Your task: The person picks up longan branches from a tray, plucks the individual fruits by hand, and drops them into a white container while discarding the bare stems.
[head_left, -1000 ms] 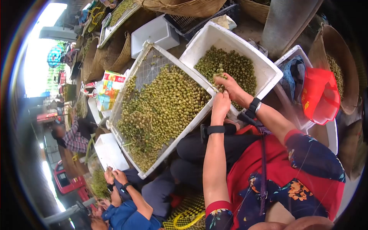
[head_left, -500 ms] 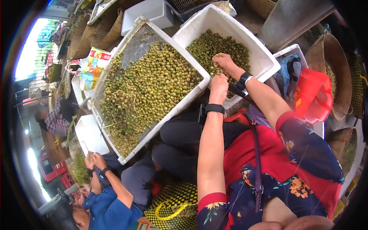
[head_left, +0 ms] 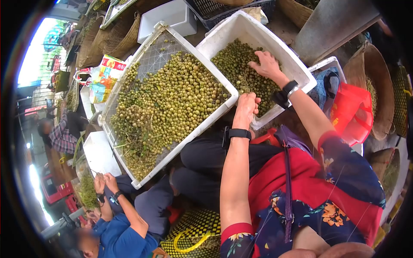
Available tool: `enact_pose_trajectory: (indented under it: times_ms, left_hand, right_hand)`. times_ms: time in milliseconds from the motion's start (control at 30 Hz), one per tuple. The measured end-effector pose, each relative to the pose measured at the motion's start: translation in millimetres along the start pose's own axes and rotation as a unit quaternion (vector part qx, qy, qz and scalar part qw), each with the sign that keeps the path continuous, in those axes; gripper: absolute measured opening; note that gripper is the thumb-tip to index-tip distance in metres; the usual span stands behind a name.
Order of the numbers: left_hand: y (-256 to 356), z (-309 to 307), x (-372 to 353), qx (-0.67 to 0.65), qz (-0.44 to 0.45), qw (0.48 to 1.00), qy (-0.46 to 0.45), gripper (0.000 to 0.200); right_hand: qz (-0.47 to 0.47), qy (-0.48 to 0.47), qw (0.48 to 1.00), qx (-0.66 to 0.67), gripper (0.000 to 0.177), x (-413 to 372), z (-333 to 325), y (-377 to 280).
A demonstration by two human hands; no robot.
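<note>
Over the heap of small round green fruits (head_left: 234,64) in the deep white foam box (head_left: 258,32), the person's right hand (head_left: 267,65) lies palm down with fingers spread apart, resting on the fruits near the box's far right edge. A dark watch (head_left: 290,89) sits on that wrist, above the box's near right corner. The left hand (head_left: 247,105) is at the near left corner of the box, just where it meets the shallow white plastic mesh tray (head_left: 189,136). Its fingers are curled together into a loose fist, and I cannot tell what, if anything, is inside. A black wristband (head_left: 239,133) circles that wrist. The tray leans beside the box, touching it, and carries a thick layer of green fruits mixed with stems and stalks (head_left: 172,94), thinning out toward its far end where bare mesh shows. A red plastic bag (head_left: 350,112) hangs just past the box's right side, with a round woven basket (head_left: 378,86) beyond it. Near the tray's lower corner, a co-worker in a blue sleeve (head_left: 133,232) has both hands (head_left: 103,182) close together.
</note>
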State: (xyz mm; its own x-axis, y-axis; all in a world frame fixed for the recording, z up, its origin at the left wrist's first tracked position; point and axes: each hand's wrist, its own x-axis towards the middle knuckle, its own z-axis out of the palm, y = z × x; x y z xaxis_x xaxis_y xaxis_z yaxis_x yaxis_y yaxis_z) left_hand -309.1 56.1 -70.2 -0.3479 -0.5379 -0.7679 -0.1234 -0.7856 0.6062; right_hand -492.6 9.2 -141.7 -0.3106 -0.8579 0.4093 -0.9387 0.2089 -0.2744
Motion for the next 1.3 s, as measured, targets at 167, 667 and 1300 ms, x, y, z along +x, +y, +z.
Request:
enact_pose_trajectory:
  times_ms: [167, 667, 1300]
  left_hand:
    - [-2, 9, 10, 0.009, 0.033, 0.999, 0.016, 0.02]
    - [0, 19, -26, 0.451, 0.232, 0.841, 0.188, 0.022]
    - [-17, 1, -8, 0.29, 0.227, 0.918, 0.148, 0.027]
  right_hand:
    - [0.216, -0.305, 0.847, 0.379, 0.062, -11, -70, -13]
    - [0.465, -0.122, 0.587, 0.651, 0.024, -62, -7, -68]
    - [0.054, -0.22, 0.95, 0.215, 0.035, 14, -7, 16]
